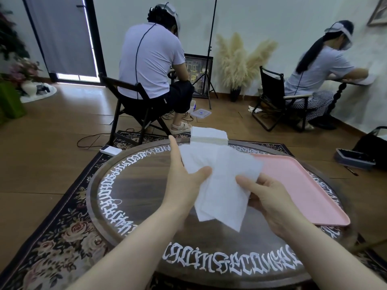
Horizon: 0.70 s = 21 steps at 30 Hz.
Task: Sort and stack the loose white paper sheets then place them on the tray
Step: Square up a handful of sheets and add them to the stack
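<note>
Several loose white paper sheets (222, 181) are fanned out above the round table, held between both hands. My left hand (184, 181) pinches their left side with the thumb on top and the index finger pointing up. My right hand (270, 197) grips their right side, thumb pressed onto the top sheet. A neat stack of white sheets (209, 136) sits at the table's far edge. The pink tray (303, 185) lies on the table's right side, and what shows of it holds nothing.
The dark round table (134, 185) has white lettering round its rim and stands on a floral rug (52, 237). Two seated people work beyond it, by a tripod (209, 59) and folding chairs. A white power bank (110, 150) lies on the floor at left.
</note>
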Motion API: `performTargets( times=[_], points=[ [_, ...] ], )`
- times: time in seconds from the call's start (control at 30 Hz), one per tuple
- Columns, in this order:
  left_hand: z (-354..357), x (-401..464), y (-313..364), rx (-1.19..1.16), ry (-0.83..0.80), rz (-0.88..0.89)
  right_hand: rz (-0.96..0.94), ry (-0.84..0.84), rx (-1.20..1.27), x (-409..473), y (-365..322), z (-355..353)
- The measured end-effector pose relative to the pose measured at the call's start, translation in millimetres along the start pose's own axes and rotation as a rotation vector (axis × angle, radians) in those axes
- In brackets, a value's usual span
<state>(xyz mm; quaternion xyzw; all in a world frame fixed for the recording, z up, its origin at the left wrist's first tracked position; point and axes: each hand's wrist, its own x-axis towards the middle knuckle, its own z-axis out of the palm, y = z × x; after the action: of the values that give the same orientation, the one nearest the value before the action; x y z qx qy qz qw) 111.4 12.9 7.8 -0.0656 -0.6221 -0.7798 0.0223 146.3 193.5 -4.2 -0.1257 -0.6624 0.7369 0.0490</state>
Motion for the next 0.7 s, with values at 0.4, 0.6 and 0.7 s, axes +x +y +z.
performTargets(
  times=[0.4, 0.6, 0.7],
  points=[
    [-4, 8, -1, -0.053, 0.164, 0.01, -0.358, -0.001, 0.286, -3, -22, -5],
    [1, 7, -5, -0.03, 0.076, 0.02, -0.328, -0.003, 0.221, -5, -17, 2],
    [2, 5, -6, 0.026, 0.008, 0.04, -0.341, 0.009, 0.187, -4, -16, 1]
  ],
)
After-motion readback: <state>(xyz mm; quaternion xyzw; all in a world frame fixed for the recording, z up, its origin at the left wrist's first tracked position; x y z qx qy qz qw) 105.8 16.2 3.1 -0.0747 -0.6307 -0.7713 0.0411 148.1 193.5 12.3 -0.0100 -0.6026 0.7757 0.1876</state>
